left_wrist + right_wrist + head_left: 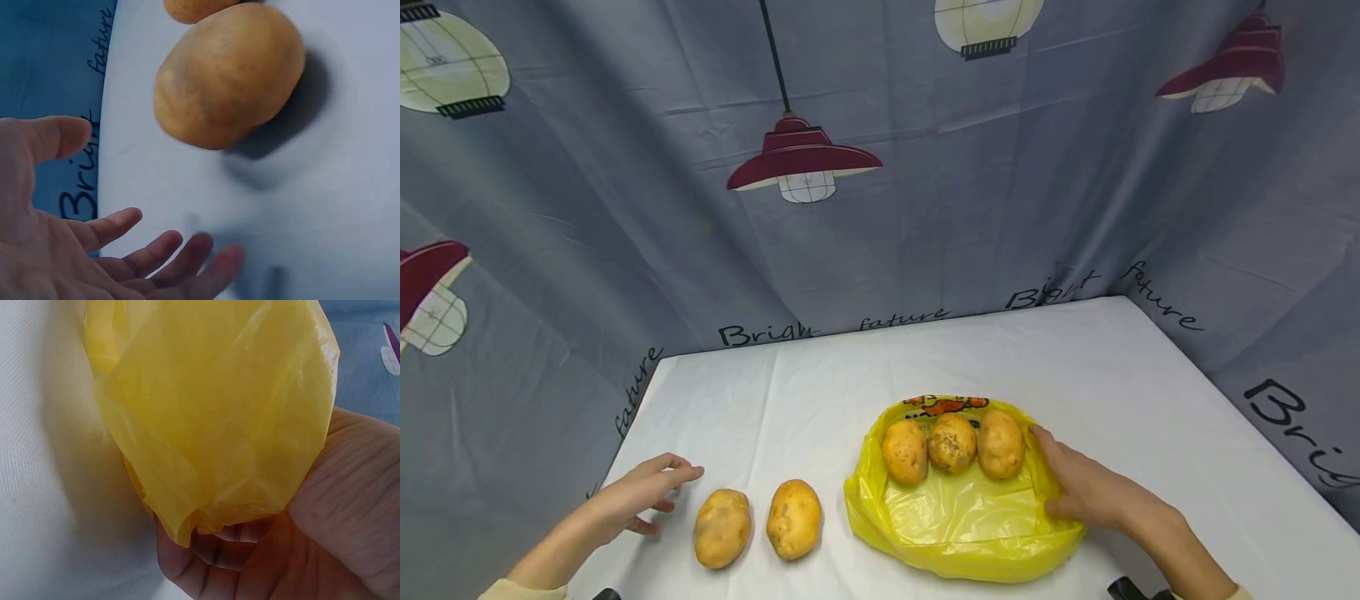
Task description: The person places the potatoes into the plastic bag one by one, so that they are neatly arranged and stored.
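A yellow plastic bag (973, 533) lies with its mouth open on the white table, three potatoes (953, 443) in a row at its far side. My right hand (1093, 483) holds the bag's right side; in the right wrist view the fingers (215, 562) curl beneath the crumpled yellow film. Two more potatoes sit on the cloth left of the bag: a nearer-to-left one (722, 528) and another potato (793, 519) beside it. Just left of that pair, my left hand (643, 492) hovers with loosely spread fingers and holds nothing. In the left wrist view, a potato (228, 75) appears beyond its fingertips.
The white cloth-covered table (820, 383) is bordered at the back and sides by a grey curtain (925, 233) printed with lamps and lettering. Dark straps or devices show near both wrists at the bottom edge.
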`<state>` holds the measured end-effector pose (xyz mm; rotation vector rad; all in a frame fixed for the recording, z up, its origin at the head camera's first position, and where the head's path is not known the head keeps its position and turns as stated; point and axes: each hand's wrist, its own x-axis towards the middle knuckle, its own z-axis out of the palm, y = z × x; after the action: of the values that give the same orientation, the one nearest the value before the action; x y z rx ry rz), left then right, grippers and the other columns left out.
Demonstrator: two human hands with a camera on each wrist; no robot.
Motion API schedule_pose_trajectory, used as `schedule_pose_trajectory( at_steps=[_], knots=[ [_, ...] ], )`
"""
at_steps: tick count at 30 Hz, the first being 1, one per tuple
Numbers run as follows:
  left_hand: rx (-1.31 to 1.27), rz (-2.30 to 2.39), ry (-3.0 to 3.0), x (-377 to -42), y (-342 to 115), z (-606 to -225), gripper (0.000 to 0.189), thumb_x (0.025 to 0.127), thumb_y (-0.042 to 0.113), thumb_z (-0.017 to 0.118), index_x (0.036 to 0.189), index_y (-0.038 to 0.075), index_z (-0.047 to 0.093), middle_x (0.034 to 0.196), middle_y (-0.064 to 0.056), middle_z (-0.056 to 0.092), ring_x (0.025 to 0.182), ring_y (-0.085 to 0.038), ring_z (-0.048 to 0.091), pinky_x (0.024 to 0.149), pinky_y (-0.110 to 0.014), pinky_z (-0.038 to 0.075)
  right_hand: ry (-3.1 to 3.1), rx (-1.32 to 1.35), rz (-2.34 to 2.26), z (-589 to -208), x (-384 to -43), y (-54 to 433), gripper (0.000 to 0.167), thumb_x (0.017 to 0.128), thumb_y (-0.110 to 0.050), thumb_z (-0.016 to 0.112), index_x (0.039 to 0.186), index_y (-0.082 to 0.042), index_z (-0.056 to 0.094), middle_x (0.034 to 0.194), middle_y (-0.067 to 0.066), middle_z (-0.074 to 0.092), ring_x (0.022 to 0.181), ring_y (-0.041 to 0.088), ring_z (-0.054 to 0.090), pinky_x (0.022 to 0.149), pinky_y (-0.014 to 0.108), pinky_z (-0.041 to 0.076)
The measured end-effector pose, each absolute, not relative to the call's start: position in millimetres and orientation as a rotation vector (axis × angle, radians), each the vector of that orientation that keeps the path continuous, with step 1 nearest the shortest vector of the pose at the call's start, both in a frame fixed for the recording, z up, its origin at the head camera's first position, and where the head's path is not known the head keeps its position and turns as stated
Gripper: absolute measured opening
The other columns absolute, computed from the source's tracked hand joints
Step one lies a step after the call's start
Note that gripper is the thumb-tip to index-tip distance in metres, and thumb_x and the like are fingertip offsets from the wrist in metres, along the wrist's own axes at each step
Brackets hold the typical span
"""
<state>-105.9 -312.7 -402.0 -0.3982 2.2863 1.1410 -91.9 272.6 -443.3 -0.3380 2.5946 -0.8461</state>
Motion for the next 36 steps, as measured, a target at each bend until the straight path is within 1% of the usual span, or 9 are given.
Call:
schedule_pose_trajectory(
  at_steps=[4, 7, 11, 16, 22, 25, 28, 31, 36],
  knots=[
    [-0.556, 1.401, 2.079, -98, -315, -416, 0.076, 0.097, 0.051, 0.060, 0.144, -0.004, 0.037, 0.130, -0.030, 0.042, 0.105, -0.041, 0.055, 0.077, -0.053, 0.056, 2.601, -0.348, -0.840, -443, -92, 272, 0.103, 0.072, -0.004, 0.080, 0.154, 0.007, 0.019, 0.148, 0.036, 0.037, 0.135, 0.050, 0.040, 0.107, 0.066, 0.031],
    [-0.642, 1.545, 1.963, -94, -314, -424, 0.081, 0.097, 0.049, 0.060, 0.149, -0.005, 0.029, 0.133, -0.032, 0.036, 0.108, -0.045, 0.054, 0.079, -0.057, 0.056, 2.609, -0.356, -0.844, -443, -91, 272, 0.102, 0.071, -0.003, 0.080, 0.153, 0.007, 0.020, 0.149, 0.036, 0.036, 0.135, 0.049, 0.040, 0.107, 0.066, 0.031],
    [-0.706, 1.648, 1.882, -92, -310, -429, 0.080, 0.096, 0.047, 0.061, 0.151, -0.001, 0.026, 0.132, -0.029, 0.029, 0.111, -0.051, 0.049, 0.079, -0.062, 0.054, 2.617, -0.369, -0.845, -443, -91, 273, 0.101, 0.071, -0.003, 0.080, 0.153, 0.007, 0.021, 0.149, 0.035, 0.037, 0.135, 0.049, 0.040, 0.107, 0.065, 0.031],
    [-0.718, 1.705, 1.830, -89, -299, -431, 0.076, 0.097, 0.047, 0.061, 0.148, 0.004, 0.024, 0.129, -0.024, 0.026, 0.116, -0.059, 0.042, 0.076, -0.067, 0.052, 2.618, -0.368, -0.841, -444, -91, 273, 0.101, 0.071, -0.003, 0.080, 0.153, 0.007, 0.020, 0.149, 0.036, 0.036, 0.136, 0.050, 0.039, 0.107, 0.066, 0.031],
    [-0.584, 1.649, 1.875, -89, -285, -438, 0.073, 0.098, 0.039, 0.059, 0.150, 0.001, 0.025, 0.139, -0.034, 0.018, 0.125, -0.066, 0.029, 0.074, -0.067, 0.052, 2.591, -0.333, -0.834, -444, -92, 273, 0.103, 0.072, -0.005, 0.081, 0.154, 0.007, 0.019, 0.150, 0.037, 0.034, 0.136, 0.051, 0.037, 0.108, 0.067, 0.029],
    [-0.544, 1.575, 1.935, -93, -276, -441, 0.072, 0.096, 0.034, 0.064, 0.149, 0.000, 0.028, 0.143, -0.036, 0.017, 0.126, -0.064, 0.024, 0.074, -0.066, 0.052, 2.589, -0.326, -0.830, -444, -91, 273, 0.104, 0.071, -0.006, 0.081, 0.154, 0.006, 0.018, 0.150, 0.036, 0.035, 0.136, 0.051, 0.038, 0.107, 0.067, 0.030],
    [-0.522, 1.491, 2.015, -93, -266, -441, 0.066, 0.093, 0.031, 0.068, 0.143, 0.002, 0.038, 0.140, -0.032, 0.028, 0.117, -0.053, 0.038, 0.073, -0.060, 0.053, 2.592, -0.332, -0.834, -445, -91, 273, 0.104, 0.071, -0.005, 0.080, 0.154, 0.007, 0.019, 0.150, 0.037, 0.034, 0.136, 0.051, 0.037, 0.107, 0.067, 0.030],
    [-0.499, 1.423, 2.093, -89, -257, -440, 0.054, 0.090, 0.027, 0.071, 0.134, 0.005, 0.048, 0.128, -0.027, 0.043, 0.101, -0.041, 0.051, 0.069, -0.050, 0.054, 2.588, -0.340, -0.844, -445, -91, 273, 0.103, 0.070, -0.004, 0.080, 0.153, 0.007, 0.019, 0.150, 0.037, 0.034, 0.137, 0.051, 0.037, 0.108, 0.067, 0.029],
    [-0.441, 1.383, 2.154, -85, -244, -439, 0.041, 0.084, 0.017, 0.073, 0.120, 0.006, 0.055, 0.109, -0.020, 0.051, 0.086, -0.034, 0.056, 0.062, -0.042, 0.053, 2.588, -0.338, -0.840, -445, -91, 273, 0.103, 0.071, -0.004, 0.081, 0.153, 0.007, 0.020, 0.150, 0.036, 0.035, 0.136, 0.050, 0.038, 0.108, 0.066, 0.030]
  ],
)
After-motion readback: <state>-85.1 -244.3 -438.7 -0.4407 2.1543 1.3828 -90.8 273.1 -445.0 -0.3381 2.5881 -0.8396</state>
